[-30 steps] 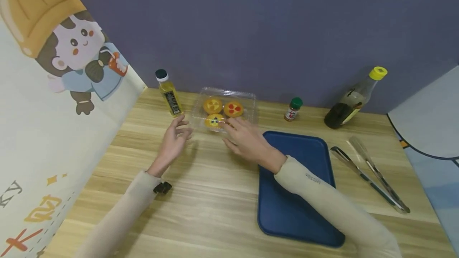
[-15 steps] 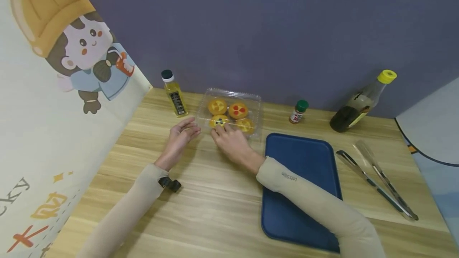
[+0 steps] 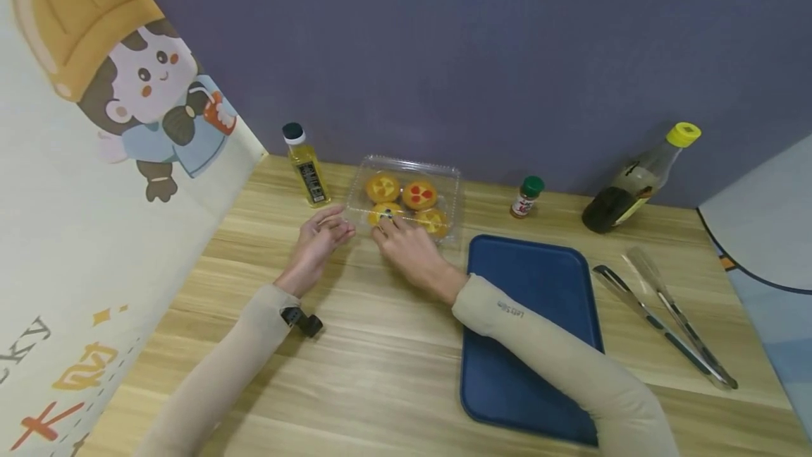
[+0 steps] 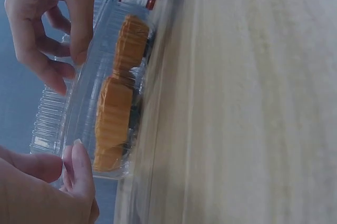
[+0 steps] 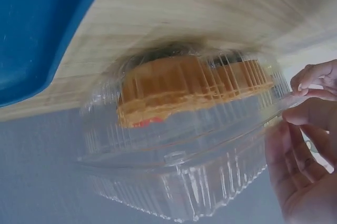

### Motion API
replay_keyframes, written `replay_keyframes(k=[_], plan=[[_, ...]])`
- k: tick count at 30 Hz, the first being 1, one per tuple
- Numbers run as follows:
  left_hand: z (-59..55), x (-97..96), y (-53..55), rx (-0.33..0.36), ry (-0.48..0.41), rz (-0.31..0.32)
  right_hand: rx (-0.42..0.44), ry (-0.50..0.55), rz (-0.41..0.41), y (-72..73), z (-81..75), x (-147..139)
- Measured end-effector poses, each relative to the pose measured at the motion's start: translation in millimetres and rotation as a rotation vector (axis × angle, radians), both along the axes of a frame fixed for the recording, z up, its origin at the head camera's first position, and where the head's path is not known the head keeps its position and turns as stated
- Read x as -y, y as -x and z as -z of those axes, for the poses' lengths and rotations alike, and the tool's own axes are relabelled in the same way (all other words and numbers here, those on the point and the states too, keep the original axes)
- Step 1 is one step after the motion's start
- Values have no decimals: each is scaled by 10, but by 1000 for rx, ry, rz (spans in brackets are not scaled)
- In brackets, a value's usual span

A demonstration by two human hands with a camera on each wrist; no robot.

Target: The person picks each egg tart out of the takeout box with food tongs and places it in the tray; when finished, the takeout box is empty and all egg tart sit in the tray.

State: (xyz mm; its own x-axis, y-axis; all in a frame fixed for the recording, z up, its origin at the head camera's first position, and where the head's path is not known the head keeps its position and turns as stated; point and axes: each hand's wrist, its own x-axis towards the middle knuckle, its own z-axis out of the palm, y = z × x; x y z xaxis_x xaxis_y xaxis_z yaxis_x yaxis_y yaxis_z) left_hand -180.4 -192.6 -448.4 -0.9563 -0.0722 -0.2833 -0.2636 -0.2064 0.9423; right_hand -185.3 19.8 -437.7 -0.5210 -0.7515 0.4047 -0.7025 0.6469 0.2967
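A clear rectangular plastic box was pinched at its rim by fingers of the left hand and right hand

Tongs lie beside a blue tray, a green-capped jar behind it.

Soft, even indoor light in my head view, pale sheen on the wood-grain tabletop, faint shadow beside my left sleeve, white glints on the clear plastic clamshell, my wrist views dimmer, bluish, hazy
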Motion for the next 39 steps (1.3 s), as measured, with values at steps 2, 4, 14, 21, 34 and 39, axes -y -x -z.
replay_keyframes(k=[2,4,14,21,34,39], plan=[[2,-9,8,-3,2,-5,-5,17,2,1,5,0],[-2,-17,11,-5,0,-10,-10,31,3,2,5,2],[-21,-53,10,29,17,-31,-4,53,-5,5,6,14],[-2,-76,67,25,28,-13,46,43,-14,46,-80,-20],[32,-142,85,-18,23,-59,47,44,-55,86,-118,-63],[43,-117,70,-32,19,-83,39,-7,-60,100,-147,-33]])
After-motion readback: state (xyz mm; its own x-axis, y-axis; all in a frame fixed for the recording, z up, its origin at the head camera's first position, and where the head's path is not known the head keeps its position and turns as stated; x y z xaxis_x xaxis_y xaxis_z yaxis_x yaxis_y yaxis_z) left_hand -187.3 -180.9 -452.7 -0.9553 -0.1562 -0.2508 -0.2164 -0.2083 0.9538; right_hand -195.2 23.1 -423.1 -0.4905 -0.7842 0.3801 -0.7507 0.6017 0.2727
